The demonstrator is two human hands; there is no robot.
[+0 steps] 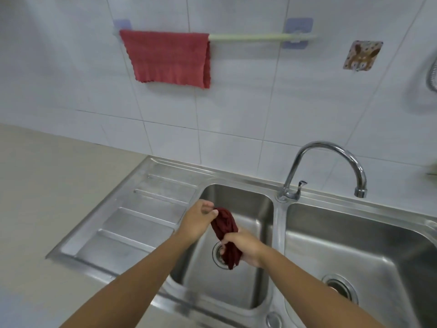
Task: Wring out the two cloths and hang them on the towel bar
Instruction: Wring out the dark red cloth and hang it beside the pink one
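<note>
A dark red cloth (225, 229) is twisted into a rope above the left sink basin (238, 200). My left hand (197, 221) grips its upper end and my right hand (243, 248) grips its lower end, with a tail hanging over the drain (216, 253). A lighter red cloth (169, 59) hangs folded over the left half of the pale green towel bar (260, 37) on the tiled wall.
A chrome faucet (326, 166) arches over the right basin (354, 247). The ribbed steel drainboard (142, 216) lies left of the basins, beside a beige counter (47, 185). A patterned wall hook (361, 55) and a metal hose (432, 76) sit at the right.
</note>
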